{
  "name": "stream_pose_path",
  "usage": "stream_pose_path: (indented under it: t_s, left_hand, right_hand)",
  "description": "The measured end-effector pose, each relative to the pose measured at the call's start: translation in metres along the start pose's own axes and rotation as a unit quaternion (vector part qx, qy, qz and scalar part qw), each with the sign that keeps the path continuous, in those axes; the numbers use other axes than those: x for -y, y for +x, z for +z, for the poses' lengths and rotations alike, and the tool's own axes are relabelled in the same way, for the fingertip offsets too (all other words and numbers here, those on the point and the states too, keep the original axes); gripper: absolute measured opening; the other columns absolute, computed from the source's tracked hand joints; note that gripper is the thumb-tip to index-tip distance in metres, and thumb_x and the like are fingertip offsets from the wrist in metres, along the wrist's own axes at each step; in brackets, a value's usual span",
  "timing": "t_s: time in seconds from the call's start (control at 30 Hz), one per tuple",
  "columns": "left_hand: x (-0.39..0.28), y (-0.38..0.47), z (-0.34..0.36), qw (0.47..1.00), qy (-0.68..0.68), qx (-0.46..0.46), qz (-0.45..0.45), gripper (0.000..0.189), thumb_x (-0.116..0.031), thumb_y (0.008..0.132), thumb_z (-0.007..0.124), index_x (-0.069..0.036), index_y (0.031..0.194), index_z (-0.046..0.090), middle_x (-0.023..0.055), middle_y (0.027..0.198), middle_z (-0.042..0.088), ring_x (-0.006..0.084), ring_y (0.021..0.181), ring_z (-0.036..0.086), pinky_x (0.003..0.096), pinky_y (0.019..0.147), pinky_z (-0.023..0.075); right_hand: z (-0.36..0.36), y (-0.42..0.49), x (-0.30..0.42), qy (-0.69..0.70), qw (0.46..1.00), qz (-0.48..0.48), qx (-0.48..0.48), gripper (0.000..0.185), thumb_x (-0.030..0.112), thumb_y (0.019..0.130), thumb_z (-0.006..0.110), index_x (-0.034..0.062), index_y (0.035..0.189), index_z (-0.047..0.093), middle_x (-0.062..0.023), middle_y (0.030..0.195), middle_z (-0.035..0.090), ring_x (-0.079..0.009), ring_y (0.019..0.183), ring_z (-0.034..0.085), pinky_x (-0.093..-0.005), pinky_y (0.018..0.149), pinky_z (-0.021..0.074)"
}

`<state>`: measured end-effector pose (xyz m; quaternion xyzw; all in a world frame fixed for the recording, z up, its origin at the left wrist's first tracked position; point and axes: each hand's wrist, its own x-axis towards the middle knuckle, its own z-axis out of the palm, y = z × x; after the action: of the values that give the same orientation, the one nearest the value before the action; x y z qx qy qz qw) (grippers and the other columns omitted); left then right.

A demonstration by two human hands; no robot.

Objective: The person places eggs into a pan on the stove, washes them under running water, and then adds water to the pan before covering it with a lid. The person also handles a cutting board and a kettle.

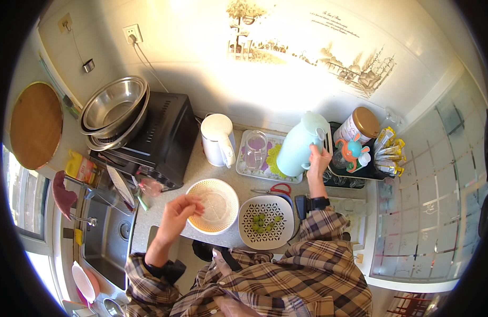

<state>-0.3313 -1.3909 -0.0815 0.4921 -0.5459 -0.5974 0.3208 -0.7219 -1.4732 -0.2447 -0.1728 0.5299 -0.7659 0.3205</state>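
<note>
My right hand (320,160) is closed around the handle of a pale blue thermos jug (299,144). The jug leans over the right part of a floral tray (242,168), where a clear glass pitcher (255,150) also sits. My left hand (178,216) hovers by the left rim of a round white plastic basket (214,204), its fingers loosely bent and slightly blurred, with nothing visible in them. No contents show in that basket. Beside it, a square white perforated basket (267,237) holds several small green fruits (261,223).
Red-handled scissors (281,188) lie behind the square basket. A white electric kettle (217,138) stands beside a black oven (164,130) topped with steel bowls (115,107). At right, a black tray (381,170) carries a gold-lidded can (365,122). The sink (105,245) is at left.
</note>
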Motion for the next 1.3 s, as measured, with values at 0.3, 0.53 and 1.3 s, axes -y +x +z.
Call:
stream_pose_path:
  t_s: [0.3, 0.53, 1.3]
  left_hand:
    - [-0.105, 0.048, 0.052, 0.877, 0.317, 0.068, 0.356, 0.045, -0.010, 0.087, 0.059, -0.002, 0.129, 0.044, 0.0178, 0.121, 0.052, 0.0270, 0.112, 0.052, 0.0345, 0.095, 0.0418]
    - [-0.115, 0.049, 0.117, 0.718, 0.469, 0.172, 0.484, 0.050, -0.038, 0.086, 0.054, -0.018, 0.131, 0.047, 0.0151, 0.135, 0.042, 0.0373, 0.128, 0.035, 0.0562, 0.107, 0.0216]
    - [-0.118, 0.074, 0.081, 0.719, 0.354, 0.494, 0.338, 0.098, -0.010, 0.047, 0.079, -0.024, 0.136, 0.042, 0.0151, 0.145, 0.028, 0.0362, 0.134, 0.024, 0.0499, 0.110, 0.0221]
  right_hand:
    - [0.003, -0.072, 0.186, -0.118, 0.961, -0.007, 0.252, 0.028, 0.019, 0.080, 0.066, 0.0087, 0.058, 0.050, 0.0086, 0.050, 0.037, 0.0000, 0.040, 0.024, -0.0208, 0.039, 0.0137]
    - [0.010, -0.150, 0.188, -0.243, 0.876, 0.017, 0.416, 0.020, 0.017, 0.074, 0.072, -0.0014, 0.080, 0.069, -0.0034, 0.071, 0.066, -0.0071, 0.063, 0.057, -0.0231, 0.057, 0.0442]
    - [0.006, -0.161, 0.167, -0.215, 0.887, 0.032, 0.409, 0.021, 0.017, 0.074, 0.073, -0.0024, 0.071, 0.065, 0.0020, 0.059, 0.057, -0.0038, 0.054, 0.047, -0.0216, 0.048, 0.0337]
